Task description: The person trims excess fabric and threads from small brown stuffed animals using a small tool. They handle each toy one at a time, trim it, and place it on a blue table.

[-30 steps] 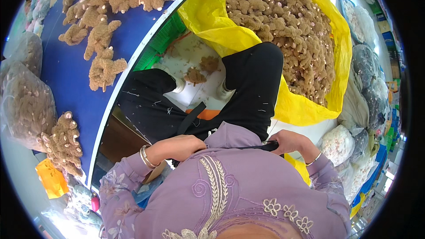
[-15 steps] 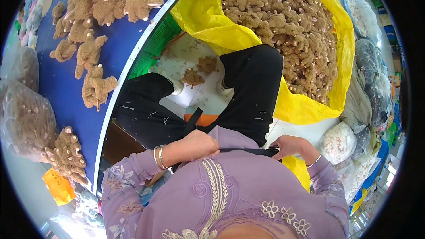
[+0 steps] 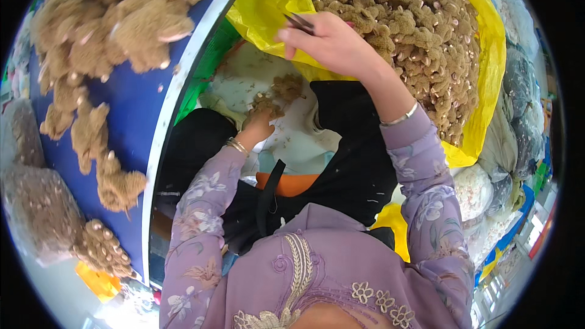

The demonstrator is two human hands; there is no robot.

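Note:
My left hand (image 3: 260, 123) reaches down between my knees, its fingers closed on a small brown plush toy (image 3: 265, 103) at floor level. Just beyond it, a second brown plush toy (image 3: 287, 87) lies on the pale floor. My right hand (image 3: 334, 44) is raised in front of the big yellow bag (image 3: 487, 73), fingers closed around a dark two-pronged tool (image 3: 300, 23) that looks like thread snips. The tool's points face up and left. Inside the bag sits a heap of brown plush toys (image 3: 408, 42) with pale pink parts.
At left, a blue table (image 3: 161, 88) with a white edge carries more brown plush toys (image 3: 140, 30). A clear bag of plush (image 3: 46, 207) stands beyond it. Stuffed clear bags (image 3: 472, 192) line the right side. A green crate (image 3: 189, 100) is under the table.
Both hands have left the black strap at my waist. My left hand has gone down to the plush on the floor; the right has risen forward with the dark tool.

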